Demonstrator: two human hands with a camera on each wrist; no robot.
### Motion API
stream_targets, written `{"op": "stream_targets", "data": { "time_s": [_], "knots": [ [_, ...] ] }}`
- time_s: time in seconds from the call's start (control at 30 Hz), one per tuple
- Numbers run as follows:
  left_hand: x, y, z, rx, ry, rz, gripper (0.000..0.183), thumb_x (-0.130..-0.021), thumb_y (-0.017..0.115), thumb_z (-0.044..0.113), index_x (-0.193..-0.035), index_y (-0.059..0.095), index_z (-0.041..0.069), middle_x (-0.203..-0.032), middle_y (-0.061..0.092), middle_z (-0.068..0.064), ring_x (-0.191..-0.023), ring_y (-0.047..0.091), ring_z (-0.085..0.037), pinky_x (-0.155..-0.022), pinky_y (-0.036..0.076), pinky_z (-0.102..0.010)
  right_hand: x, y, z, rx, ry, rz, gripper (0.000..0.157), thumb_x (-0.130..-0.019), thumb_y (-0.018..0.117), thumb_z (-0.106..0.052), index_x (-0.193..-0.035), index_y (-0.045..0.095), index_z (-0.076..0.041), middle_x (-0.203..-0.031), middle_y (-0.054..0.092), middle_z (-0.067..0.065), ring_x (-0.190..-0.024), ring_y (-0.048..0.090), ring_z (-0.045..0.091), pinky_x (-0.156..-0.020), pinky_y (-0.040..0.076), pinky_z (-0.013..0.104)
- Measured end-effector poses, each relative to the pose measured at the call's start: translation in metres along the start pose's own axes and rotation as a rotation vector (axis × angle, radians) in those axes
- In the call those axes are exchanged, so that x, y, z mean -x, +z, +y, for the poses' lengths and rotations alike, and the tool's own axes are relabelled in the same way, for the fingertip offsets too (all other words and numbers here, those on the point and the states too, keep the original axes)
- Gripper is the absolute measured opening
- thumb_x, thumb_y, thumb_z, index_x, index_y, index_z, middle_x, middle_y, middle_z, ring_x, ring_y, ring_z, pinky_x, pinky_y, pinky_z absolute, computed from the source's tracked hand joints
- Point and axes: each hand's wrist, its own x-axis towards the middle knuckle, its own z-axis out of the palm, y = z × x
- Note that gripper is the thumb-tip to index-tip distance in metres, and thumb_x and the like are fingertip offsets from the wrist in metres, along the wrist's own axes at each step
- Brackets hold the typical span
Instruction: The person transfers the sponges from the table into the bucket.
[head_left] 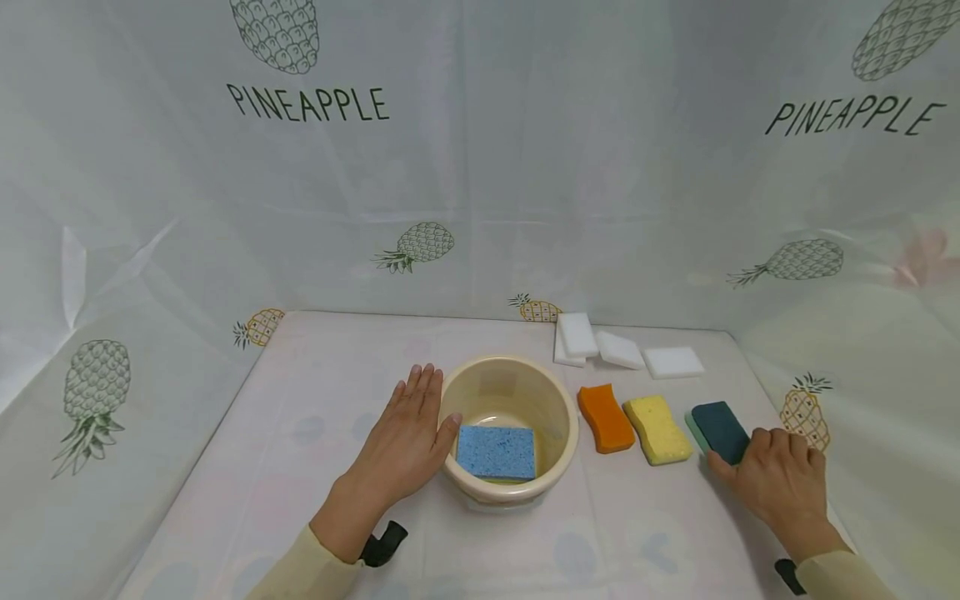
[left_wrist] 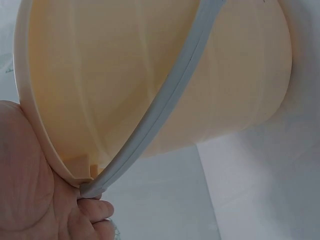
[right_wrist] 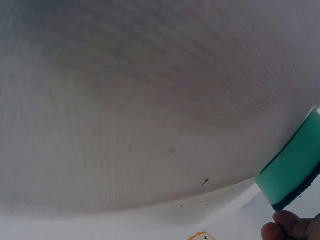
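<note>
A cream bucket (head_left: 566, 400) with a grey handle (left_wrist: 170, 90) stands mid-table. Inside it lies a blue sponge (head_left: 497, 452), with a yellow edge showing beneath. My left hand (head_left: 405, 446) rests along the bucket's left side, fingers straight and thumb at the rim. In the left wrist view, its palm presses the rim near the handle joint. At the right, a green sponge with a dark scouring pad (head_left: 722, 429) lies pad up. My right hand (head_left: 783, 483) holds its near end, thumb on one side and bent fingers on the other. In the right wrist view fingertips (right_wrist: 292, 225) meet its corner.
An orange sponge (head_left: 606, 419) and a yellow sponge (head_left: 657, 429) lie between the bucket and the green one. Several white sponge blocks (head_left: 672, 362) are at the back edge. A pineapple-print sheet (head_left: 540, 167) hangs behind and around the table.
</note>
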Motion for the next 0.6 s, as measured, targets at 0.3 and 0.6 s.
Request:
{"op": "stream_targets", "data": {
  "time_s": [0.3, 0.6],
  "knots": [
    [0.001, 0.000, 0.000, 0.008, 0.004, 0.006, 0.072, -0.113, 0.043, 0.042, -0.163, 0.026, -0.008, -0.172, 0.025, -0.025, -0.163, 0.017, -0.038, -0.132, 0.018, -0.055, -0.002, 0.002, 0.001, -0.019, 0.031, -0.053, 0.077, -0.087, 0.071, -0.067, -0.069, 0.043, 0.002, -0.071, 0.047, 0.020, -0.072, 0.048, 0.042, -0.060, 0.034, 0.051],
    [0.001, -0.002, 0.000, 0.007, 0.002, -0.002, 0.072, -0.114, 0.042, 0.042, -0.164, 0.025, -0.007, -0.172, 0.024, -0.025, -0.163, 0.017, -0.038, -0.132, 0.018, -0.055, -0.014, -0.009, -0.004, -0.108, 0.032, 0.111, 0.073, -0.077, 0.078, -0.054, -0.079, 0.044, 0.011, -0.078, 0.047, 0.033, -0.075, 0.046, 0.052, -0.057, 0.033, 0.056]
  ]
}}
